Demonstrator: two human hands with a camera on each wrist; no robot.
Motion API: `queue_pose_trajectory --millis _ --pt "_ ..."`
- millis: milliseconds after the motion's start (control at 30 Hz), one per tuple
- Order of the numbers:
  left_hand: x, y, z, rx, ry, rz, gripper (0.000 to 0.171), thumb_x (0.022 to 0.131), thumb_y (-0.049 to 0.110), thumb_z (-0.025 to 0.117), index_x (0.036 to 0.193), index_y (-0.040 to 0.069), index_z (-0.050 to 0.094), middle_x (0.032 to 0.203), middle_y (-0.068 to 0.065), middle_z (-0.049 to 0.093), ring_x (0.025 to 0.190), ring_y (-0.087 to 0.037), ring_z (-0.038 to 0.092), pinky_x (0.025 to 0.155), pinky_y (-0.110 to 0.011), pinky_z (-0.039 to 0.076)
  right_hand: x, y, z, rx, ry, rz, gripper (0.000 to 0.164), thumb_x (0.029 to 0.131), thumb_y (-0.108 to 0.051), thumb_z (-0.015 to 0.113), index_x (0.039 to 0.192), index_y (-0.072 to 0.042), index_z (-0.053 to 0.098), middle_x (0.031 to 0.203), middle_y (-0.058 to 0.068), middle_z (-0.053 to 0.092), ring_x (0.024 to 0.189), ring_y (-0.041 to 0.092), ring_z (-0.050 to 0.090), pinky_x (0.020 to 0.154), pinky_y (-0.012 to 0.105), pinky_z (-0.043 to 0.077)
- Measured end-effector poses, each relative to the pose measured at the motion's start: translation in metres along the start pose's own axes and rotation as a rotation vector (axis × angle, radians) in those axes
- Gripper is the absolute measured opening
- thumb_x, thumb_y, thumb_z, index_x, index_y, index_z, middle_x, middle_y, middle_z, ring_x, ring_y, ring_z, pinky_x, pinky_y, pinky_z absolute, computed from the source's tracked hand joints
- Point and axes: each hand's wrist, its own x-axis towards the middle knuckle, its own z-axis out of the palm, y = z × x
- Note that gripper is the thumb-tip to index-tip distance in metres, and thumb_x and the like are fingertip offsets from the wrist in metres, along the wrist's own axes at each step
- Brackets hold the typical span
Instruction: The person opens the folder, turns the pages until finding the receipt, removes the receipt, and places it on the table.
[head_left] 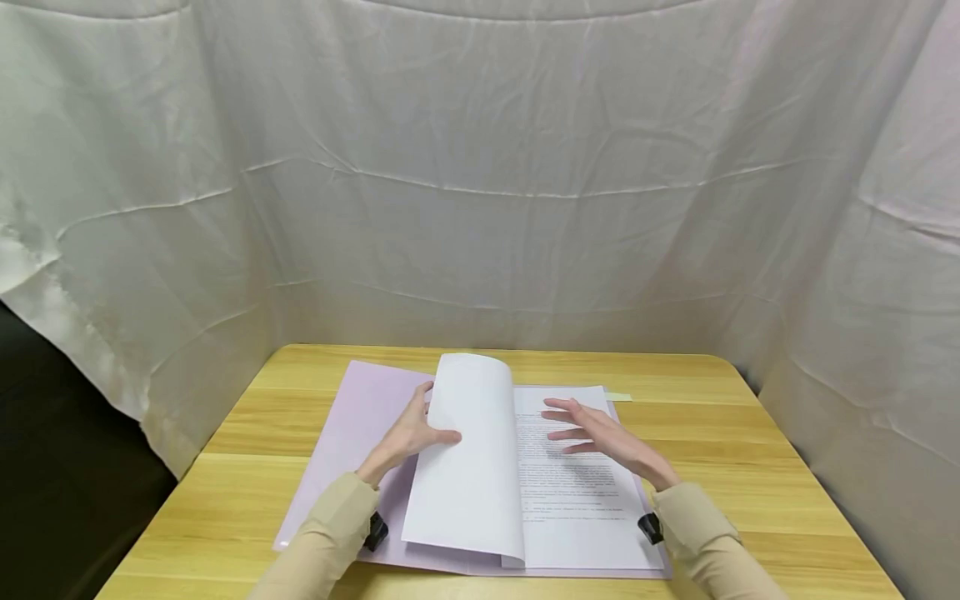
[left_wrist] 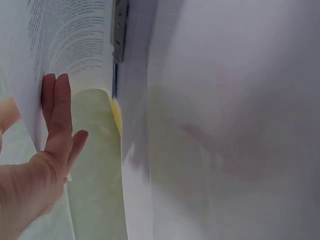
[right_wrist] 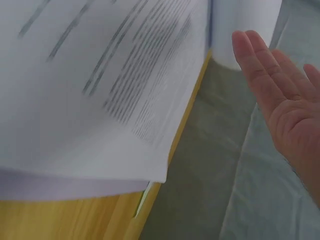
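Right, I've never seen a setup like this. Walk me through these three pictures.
There's no robot here, just a person's two bare hands. The wide picture is taken from the person's head, looking forward and down; the two close-ups come from the wrist cameras. On the wooden table lies an opened pale purple folder with printed pages. The left hand holds a lifted sheet between thumb and fingers. The right hand hovers above the pages, fingers spread, holding nothing.

Cloth-screened booth, on my feed: creased pale-grey fabric drapes [head_left: 480, 233] beyond the far edge and side edges of one yellow wood-grain table [head_left: 780, 500].
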Motion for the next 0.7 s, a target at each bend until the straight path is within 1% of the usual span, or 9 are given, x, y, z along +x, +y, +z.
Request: queue_pose_trajectory --millis 67,133,233,333,467,533,633,700 --pt "0.000 -0.002 -0.002 0.045 0.003 -0.002 0.111 0.074 0.005 0.086 0.158 0.000 0.014 0.155 -0.036 0.035 0.139 -0.052 0.042 0.116 -0.063 0.037 -0.001 0.003 -0.004 -0.025 0.012 0.020 0.056 0.112 -0.034 0.022 0.159 -0.004 0.023 0.161 0.031 0.030 0.137 0.054 0.045 0.111 0.062 0.044" --pt "0.000 -0.003 -0.003 0.100 0.011 0.006 0.113 0.073 0.006 0.087 0.158 -0.002 0.012 0.156 -0.037 0.031 0.144 -0.053 0.033 0.119 -0.065 0.030 -0.002 0.006 -0.007 -0.072 0.032 0.048 0.056 0.111 -0.034 0.030 0.158 -0.005 0.026 0.159 0.031 0.033 0.136 0.051 0.048 0.110 0.060 0.046" --pt "0.000 -0.006 -0.005 0.153 0.018 0.016 0.117 0.072 0.004 0.087 0.158 -0.005 0.008 0.155 -0.039 0.030 0.145 -0.053 0.031 0.121 -0.064 0.026 -0.003 0.011 -0.010 -0.126 0.054 0.067 0.058 0.109 -0.033 0.041 0.157 -0.003 0.029 0.157 0.032 0.035 0.134 0.049 0.051 0.107 0.058 0.049" --pt "0.000 -0.010 -0.006 0.217 0.024 0.034 0.118 0.072 0.003 0.087 0.156 -0.009 0.006 0.153 -0.041 0.031 0.143 -0.054 0.034 0.121 -0.062 0.027 -0.004 0.015 -0.013 -0.144 0.072 0.075 0.060 0.107 -0.029 0.049 0.155 0.000 0.030 0.156 0.033 0.036 0.132 0.048 0.053 0.104 0.057 0.052" --pt "0.000 -0.013 -0.008 0.251 0.018 0.054 0.118 0.072 0.003 0.087 0.156 -0.010 0.005 0.154 -0.042 0.029 0.144 -0.054 0.033 0.121 -0.062 0.027 -0.004 0.021 -0.018 -0.157 0.102 0.078 0.062 0.104 -0.028 0.054 0.154 0.002 0.033 0.155 0.033 0.039 0.129 0.047 0.056 0.101 0.056 0.054" --pt "0.000 -0.015 -0.009 0.254 0.009 0.062 0.117 0.072 0.003 0.087 0.156 -0.009 0.006 0.156 -0.040 0.027 0.145 -0.054 0.031 0.121 -0.063 0.027 -0.005 0.024 -0.020 -0.166 0.110 0.073 0.062 0.104 -0.027 0.055 0.154 0.003 0.033 0.154 0.033 0.039 0.129 0.047 0.056 0.100 0.056 0.054" --pt "0.001 -0.018 -0.010 0.276 0.003 0.078 0.112 0.072 0.002 0.086 0.157 -0.006 0.015 0.158 -0.036 0.028 0.145 -0.053 0.031 0.120 -0.064 0.028 -0.005 0.027 -0.023 -0.169 0.118 0.069 0.059 0.105 -0.023 0.053 0.153 0.004 0.033 0.153 0.034 0.040 0.129 0.048 0.055 0.101 0.056 0.054" --pt "0.001 -0.021 -0.010 0.292 0.000 0.077 0.106 0.071 0.001 0.086 0.156 -0.004 0.022 0.159 -0.032 0.030 0.145 -0.051 0.033 0.120 -0.063 0.029 -0.005 0.029 -0.024 -0.174 0.122 0.069 0.058 0.105 -0.022 0.053 0.153 0.004 0.033 0.153 0.035 0.040 0.129 0.049 0.055 0.101 0.056 0.054"
